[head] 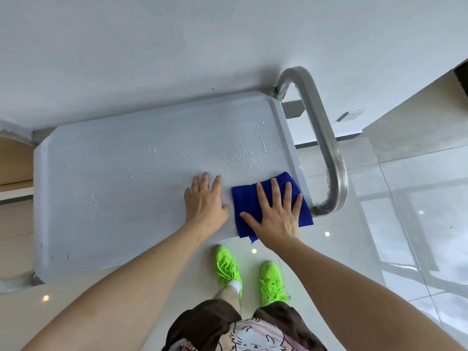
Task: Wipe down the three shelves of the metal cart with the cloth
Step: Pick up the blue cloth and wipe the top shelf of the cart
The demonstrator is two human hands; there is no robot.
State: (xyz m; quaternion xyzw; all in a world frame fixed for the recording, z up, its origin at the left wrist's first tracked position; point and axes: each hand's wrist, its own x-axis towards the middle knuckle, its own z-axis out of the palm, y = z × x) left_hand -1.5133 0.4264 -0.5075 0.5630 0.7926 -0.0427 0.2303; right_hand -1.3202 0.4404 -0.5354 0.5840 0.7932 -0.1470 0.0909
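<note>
Top shelf [106,178] of the metal cart in view, and the right hand [274,216] is flat on the blue cloth [247,198], fingers spread and straight, pressing the fabric down rather than gripping it. The cloth sits at the near right corner of the shelf, its near edge hanging just over the shelf's front lip, its right edge close against the raised rim by the handle [326,148]. The left hand [206,201] lies just beside it on the bare metal, palm down, fingers straight and relaxed, holding nothing, thumb tip almost touching the cloth's left edge; it looks like a brace. Now the key relation: the water droplets [238,155] are scattered just beyond the fingertips of both hands, toward the far side and centre right of the shelf, with a few stray beads further left. So the wet patch lies straight ahead of the cloth, and the shelf's long axis runs left to right, with a broad unwiped stretch out to the left. The right hand is the one on the cloth and the nearer to the thickest cluster, so a push away from the body and then a sweep leftward looks like the natural stroke. The two lower shelves are hidden under this one, so their state cannot be told.
</note>
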